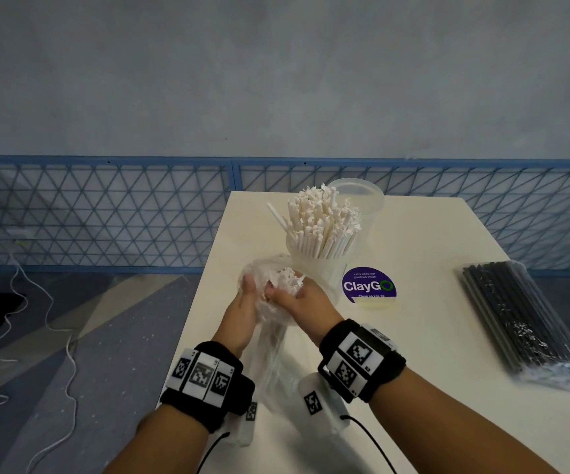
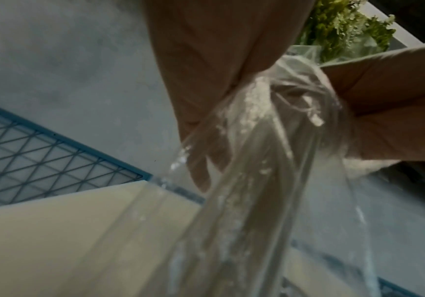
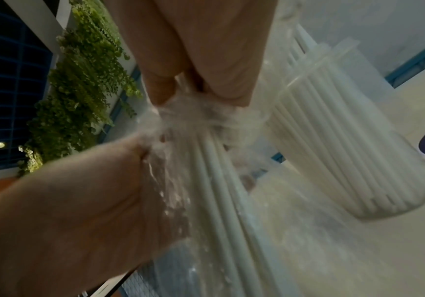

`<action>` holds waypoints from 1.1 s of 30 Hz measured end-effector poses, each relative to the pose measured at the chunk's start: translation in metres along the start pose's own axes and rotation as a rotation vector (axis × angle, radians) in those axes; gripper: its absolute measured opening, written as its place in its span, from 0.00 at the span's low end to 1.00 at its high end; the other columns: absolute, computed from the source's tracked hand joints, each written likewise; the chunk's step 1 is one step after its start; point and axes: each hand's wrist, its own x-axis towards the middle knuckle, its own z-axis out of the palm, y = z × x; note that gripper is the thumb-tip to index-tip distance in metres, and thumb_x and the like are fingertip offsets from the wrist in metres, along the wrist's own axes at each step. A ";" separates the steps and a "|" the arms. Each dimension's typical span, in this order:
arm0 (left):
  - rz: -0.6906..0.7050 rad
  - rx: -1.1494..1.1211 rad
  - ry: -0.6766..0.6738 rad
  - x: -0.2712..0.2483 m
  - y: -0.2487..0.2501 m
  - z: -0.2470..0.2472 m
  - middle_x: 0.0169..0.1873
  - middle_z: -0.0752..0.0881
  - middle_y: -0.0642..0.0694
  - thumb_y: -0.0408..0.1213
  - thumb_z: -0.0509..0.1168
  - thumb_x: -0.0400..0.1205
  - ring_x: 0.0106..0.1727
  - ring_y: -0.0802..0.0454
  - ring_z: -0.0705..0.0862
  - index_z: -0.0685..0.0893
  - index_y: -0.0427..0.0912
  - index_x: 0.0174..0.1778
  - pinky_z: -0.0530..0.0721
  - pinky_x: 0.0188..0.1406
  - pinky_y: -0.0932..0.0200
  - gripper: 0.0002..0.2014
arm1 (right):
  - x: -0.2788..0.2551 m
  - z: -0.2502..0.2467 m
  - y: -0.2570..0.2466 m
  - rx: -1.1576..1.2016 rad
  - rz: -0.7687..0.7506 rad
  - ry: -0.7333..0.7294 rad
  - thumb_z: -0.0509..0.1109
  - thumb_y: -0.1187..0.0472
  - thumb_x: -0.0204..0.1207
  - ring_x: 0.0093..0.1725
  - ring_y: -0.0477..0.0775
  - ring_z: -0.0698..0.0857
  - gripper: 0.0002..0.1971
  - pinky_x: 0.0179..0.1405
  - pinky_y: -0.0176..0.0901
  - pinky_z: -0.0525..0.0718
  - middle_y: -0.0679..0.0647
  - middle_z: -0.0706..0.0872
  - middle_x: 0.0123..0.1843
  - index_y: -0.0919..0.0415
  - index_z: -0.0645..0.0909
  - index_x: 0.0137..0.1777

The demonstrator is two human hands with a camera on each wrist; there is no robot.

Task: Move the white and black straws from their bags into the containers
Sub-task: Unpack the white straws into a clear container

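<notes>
A clear plastic bag (image 1: pixel 269 316) holding the last white straws (image 1: pixel 285 282) was gripped in both hands just in front of the full container (image 1: pixel 321 265), which stood packed with upright white straws (image 1: pixel 322 220) on the table (image 1: pixel 430 319). The left hand (image 1: pixel 242 307) was curled round the crumpled mouth of the bag, its fingers bunching the plastic on the side away from the container. The right hand (image 1: pixel 302 299) was closed round the tops of the remaining straws where they stuck out of the bag, thumb and fingers pressed together on them; in the right wrist view the fingers (image 3: pixel 206 60) were seen pinching the bundle through gathered plastic. The long axis of the bundle ran nearly upright, tilted toward the person, with the frayed ends uppermost and the rest hanging down inside the bag toward the table edge. The straws therefore lay directly within the right hand's grasp, and that hand was the nearer one to the full container, so a pull up and forward would likely be called for while the bag was held back. A second, empty container (image 1: pixel 358 196) stood just behind the full one, and the black straws (image 1: pixel 516 316) lay well to its right, still sealed in their bag.
</notes>
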 end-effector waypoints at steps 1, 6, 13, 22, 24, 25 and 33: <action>-0.022 -0.010 0.031 0.001 0.001 0.001 0.63 0.85 0.49 0.70 0.42 0.78 0.66 0.53 0.82 0.78 0.55 0.68 0.78 0.69 0.49 0.34 | 0.000 -0.002 -0.002 0.019 -0.001 -0.027 0.72 0.55 0.71 0.50 0.54 0.87 0.11 0.58 0.54 0.83 0.57 0.88 0.48 0.59 0.83 0.50; -0.090 -0.023 0.072 0.003 0.002 0.002 0.56 0.85 0.47 0.54 0.38 0.87 0.58 0.52 0.84 0.77 0.48 0.69 0.83 0.40 0.66 0.28 | -0.007 -0.016 -0.026 0.025 -0.090 -0.307 0.66 0.69 0.78 0.45 0.42 0.85 0.04 0.54 0.34 0.79 0.50 0.86 0.41 0.64 0.83 0.48; -0.320 -0.053 0.088 0.007 -0.005 -0.001 0.48 0.88 0.40 0.62 0.38 0.84 0.55 0.41 0.85 0.85 0.47 0.50 0.79 0.57 0.47 0.33 | -0.001 -0.031 -0.060 0.224 -0.268 -0.209 0.64 0.64 0.77 0.44 0.47 0.84 0.06 0.55 0.40 0.79 0.45 0.85 0.36 0.54 0.82 0.43; -0.303 -0.113 0.223 0.015 0.002 0.001 0.53 0.87 0.34 0.63 0.39 0.84 0.55 0.38 0.85 0.83 0.36 0.61 0.80 0.54 0.49 0.37 | 0.001 -0.032 -0.045 0.386 -0.132 0.036 0.66 0.66 0.78 0.41 0.50 0.86 0.05 0.50 0.47 0.81 0.47 0.86 0.32 0.56 0.80 0.43; -0.242 -0.068 0.287 0.016 0.004 0.000 0.46 0.87 0.38 0.61 0.40 0.85 0.46 0.43 0.85 0.82 0.35 0.58 0.79 0.43 0.53 0.35 | 0.005 -0.038 -0.053 0.479 -0.153 0.135 0.63 0.64 0.80 0.39 0.50 0.83 0.08 0.51 0.50 0.79 0.46 0.84 0.31 0.56 0.80 0.41; -0.221 -0.034 0.306 0.017 0.003 -0.001 0.40 0.84 0.41 0.59 0.40 0.86 0.40 0.46 0.82 0.82 0.37 0.53 0.78 0.38 0.55 0.33 | 0.007 -0.042 -0.059 0.542 -0.180 0.165 0.62 0.63 0.81 0.38 0.49 0.82 0.09 0.51 0.50 0.79 0.47 0.83 0.30 0.56 0.79 0.40; -0.035 0.214 0.348 0.023 0.003 -0.006 0.39 0.82 0.45 0.52 0.48 0.87 0.40 0.47 0.80 0.82 0.37 0.54 0.78 0.51 0.51 0.24 | 0.004 -0.050 -0.082 0.460 -0.186 0.071 0.62 0.61 0.81 0.51 0.57 0.88 0.08 0.57 0.50 0.85 0.53 0.89 0.42 0.60 0.82 0.47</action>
